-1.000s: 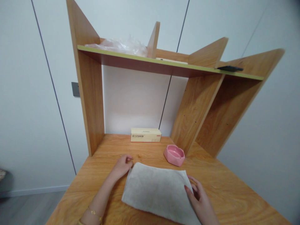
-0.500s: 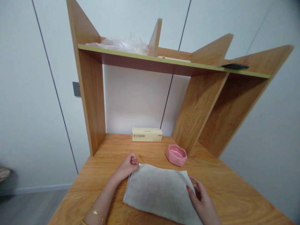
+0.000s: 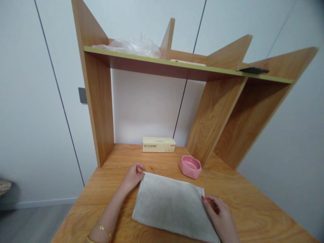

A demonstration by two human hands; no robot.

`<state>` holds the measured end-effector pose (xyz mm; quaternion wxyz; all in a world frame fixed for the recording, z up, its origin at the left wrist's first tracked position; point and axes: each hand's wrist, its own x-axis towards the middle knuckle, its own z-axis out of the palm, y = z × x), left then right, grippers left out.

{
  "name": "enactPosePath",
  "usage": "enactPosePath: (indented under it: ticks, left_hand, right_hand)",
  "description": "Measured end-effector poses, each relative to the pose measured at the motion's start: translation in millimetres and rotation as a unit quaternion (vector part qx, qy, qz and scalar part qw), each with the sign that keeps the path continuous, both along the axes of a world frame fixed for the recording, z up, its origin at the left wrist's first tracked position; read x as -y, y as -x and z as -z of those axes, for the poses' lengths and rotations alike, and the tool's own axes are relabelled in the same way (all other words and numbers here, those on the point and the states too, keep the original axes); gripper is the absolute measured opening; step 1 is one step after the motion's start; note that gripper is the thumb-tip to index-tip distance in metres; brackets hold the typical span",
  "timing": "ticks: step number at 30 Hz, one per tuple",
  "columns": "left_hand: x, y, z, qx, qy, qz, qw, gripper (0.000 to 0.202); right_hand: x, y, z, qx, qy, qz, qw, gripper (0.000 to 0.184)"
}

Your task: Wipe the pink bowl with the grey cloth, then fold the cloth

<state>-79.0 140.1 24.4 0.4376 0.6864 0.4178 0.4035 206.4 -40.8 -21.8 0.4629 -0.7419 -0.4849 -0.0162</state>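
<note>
A grey cloth, folded into layers, lies on the wooden desk in front of me. My left hand pinches its far left corner between thumb and finger. At the right edge, close to the far right corner, my right hand grips the cloth with thumb and fingertips. The far edge is drawn nearly straight between both hands. Just beyond that edge sits a pink ashtray with angular sides, touched by neither hand.
A cream box with printed lettering stands at the desk's back. Wooden shelving rises around it. On its upper shelf lie a clear plastic bag and a dark flat object. The desk surface extends right of the cloth.
My left hand has moved a little left and away from me, pulling the cloth's corner along. My right hand has shifted slightly nearer. The cloth's far edge is straighter and its surface flatter.
</note>
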Motion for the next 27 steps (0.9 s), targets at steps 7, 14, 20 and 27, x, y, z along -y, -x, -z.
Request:
enactPosePath:
  ticks: [7, 14, 20, 27]
  left_hand:
    - [-0.4, 3.1, 4.2, -0.063, -0.035, -0.041, 0.997, 0.023]
    - [-1.1, 1.9, 3.5, -0.115, -0.045, -0.049, 0.991, 0.017]
    - [1.1, 1.7, 2.9, -0.143, -0.038, -0.032, 0.988, 0.006]
    - [3.9, 0.5, 4.6, -0.151, -0.028, -0.014, 0.988, 0.016]
  right_hand:
    - [1.0, -2.0, 1.1, -0.028, 0.003, -0.010, 1.000, 0.029]
    - [0.6, -1.3, 1.3, -0.071, -0.020, -0.002, 0.997, 0.036]
    - [1.4, -1.1, 2.0, -0.080, -0.012, -0.014, 0.997, 0.036]
    - [5.1, 2.2, -1.1, -0.089, 0.011, -0.018, 0.996, 0.033]
